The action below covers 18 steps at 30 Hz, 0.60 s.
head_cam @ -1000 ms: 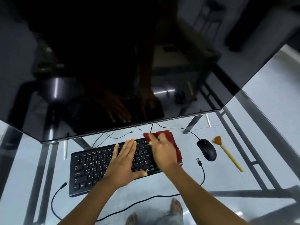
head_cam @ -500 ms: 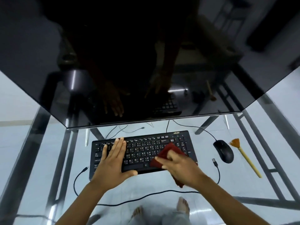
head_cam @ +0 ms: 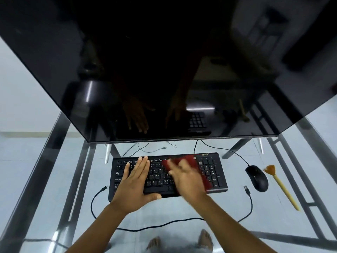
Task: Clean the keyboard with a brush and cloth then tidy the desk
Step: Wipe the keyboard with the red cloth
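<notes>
Left grip (head_cam: pixel 135 181): fingers straight, flat on keyboard (head_cam: pixel 209 170). Right grip (head_cam: pixel 187 178): blurred, on red cloth (head_cam: pixel 189 158); whether clamped, cannot tell. Mouse (head_cam: pixel 257 178), brush (head_cam: pixel 281 187): right of it, on tabletop (head_cam: pixel 54 179)

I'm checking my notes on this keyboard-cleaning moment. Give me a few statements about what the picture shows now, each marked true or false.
1. The left hand rests flat on the keyboard. True.
2. The brush lies on the glass desk, right of the mouse. True.
3. The right hand holds the brush. False: it presses a red cloth on the keys.
4. The mouse sits left of the keyboard. False: it sits to its right.
</notes>
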{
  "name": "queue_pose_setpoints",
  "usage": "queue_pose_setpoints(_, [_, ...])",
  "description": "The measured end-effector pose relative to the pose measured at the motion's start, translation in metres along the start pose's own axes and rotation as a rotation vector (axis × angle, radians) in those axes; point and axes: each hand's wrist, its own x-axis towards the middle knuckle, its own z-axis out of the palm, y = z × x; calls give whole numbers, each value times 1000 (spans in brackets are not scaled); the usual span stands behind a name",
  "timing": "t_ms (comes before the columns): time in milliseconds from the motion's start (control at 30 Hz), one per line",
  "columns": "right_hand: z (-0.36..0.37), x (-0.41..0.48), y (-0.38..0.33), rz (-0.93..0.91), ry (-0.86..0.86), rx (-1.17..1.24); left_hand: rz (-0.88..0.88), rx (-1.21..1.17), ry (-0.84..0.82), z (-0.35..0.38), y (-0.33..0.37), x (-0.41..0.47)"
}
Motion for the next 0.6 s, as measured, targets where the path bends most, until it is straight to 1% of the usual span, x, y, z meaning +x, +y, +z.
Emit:
queue_pose_setpoints(67, [8,-7,-22,-253,-147,-12,1,1,-10,0,-1,0])
queue_pose_setpoints(100, [6,-5,-23,-293,-182,-7,4,-3,-10,1,-1,0])
queue_pose_setpoints(133, [3,2,-20,-273,-175,-9,4,-7,-11,0,-1,0])
queue_pose_setpoints(167, [0,10,-15,-176,-133,-2,2,-9,-9,-1,0,0])
queue_pose_setpoints(233, [-1,22,-3,77,-11,11,-12,-21,-14,-1,0,0])
queue_pose_setpoints(267, [-1,24,-6,149,7,-3,-16,-34,-24,-2,0,0])
queue_pose_setpoints(300, [2,24,-10,127,5,1,-14,-53,-30,-3,-1,0])
queue_pose_setpoints(333, [6,21,-19,26,-40,14,-10,-78,-32,-4,-4,0])
queue_pose_setpoints(400, [7,13,-29,-213,-202,53,-30,-130,-8,-8,-12,-1])
queue_pose_setpoints(433, [5,14,-27,-251,-256,63,-57,-139,16,-11,-19,-3])
queue_pose_setpoints(467, [1,19,-24,-221,-264,56,-93,-131,38,-14,-27,-6])
queue_pose_setpoints(500, [-1,29,-16,-149,-208,51,-129,-119,52,-17,-36,-10])
queue_pose_setpoints(567, [0,44,-8,97,-73,0,-186,-153,53,-19,-51,-19])
queue_pose_setpoints(600, [4,45,-15,167,-25,-18,-206,-210,43,-20,-56,-23])
